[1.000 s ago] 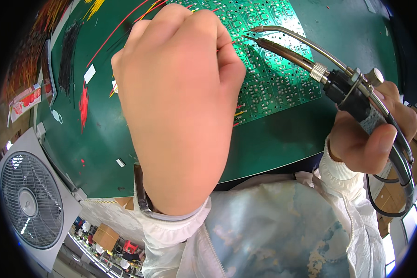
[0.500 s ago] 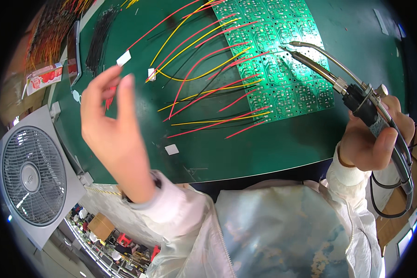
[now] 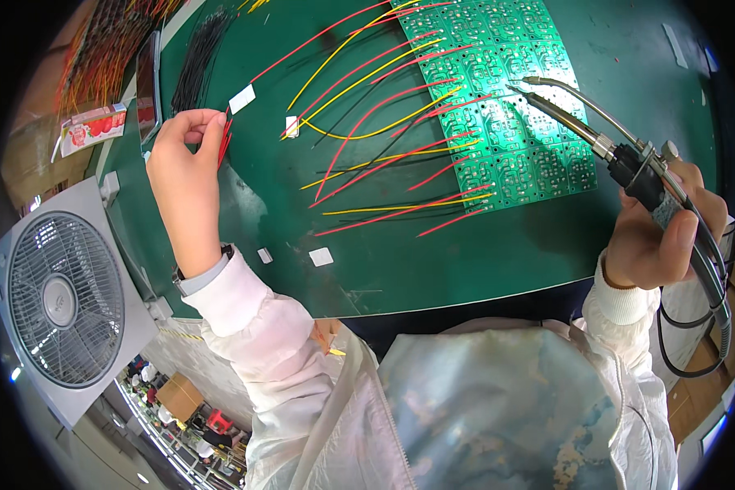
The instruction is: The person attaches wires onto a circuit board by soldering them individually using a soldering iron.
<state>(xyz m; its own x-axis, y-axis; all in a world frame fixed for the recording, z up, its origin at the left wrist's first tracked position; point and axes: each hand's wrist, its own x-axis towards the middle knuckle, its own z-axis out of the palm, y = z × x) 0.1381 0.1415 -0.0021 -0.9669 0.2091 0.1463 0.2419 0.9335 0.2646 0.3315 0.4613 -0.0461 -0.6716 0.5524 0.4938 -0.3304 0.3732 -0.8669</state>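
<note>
My left hand (image 3: 184, 175) reaches to the left side of the green mat (image 3: 400, 261) and pinches the ends of a small bunch of short red wires (image 3: 224, 140) lying there. My right hand (image 3: 661, 233) grips a soldering iron (image 3: 596, 143) with a wire feed tube; its tip hovers over the upper right of a green circuit board panel (image 3: 506, 114). Several red, yellow and black wires (image 3: 384, 139) fan out leftward from the board across the mat.
A bundle of black wires (image 3: 196, 57) and a dark flat device (image 3: 147, 86) lie at the mat's far left. A small carton (image 3: 90, 129) rests beside them. A grey box fan (image 3: 61, 298) stands at lower left. White labels (image 3: 321, 256) dot the mat. Cables (image 3: 702, 327) hang at right.
My left hand has dropped away from the camera and moved left to the red wires, closing its fingers on them. The soldering iron has stayed over the board.
</note>
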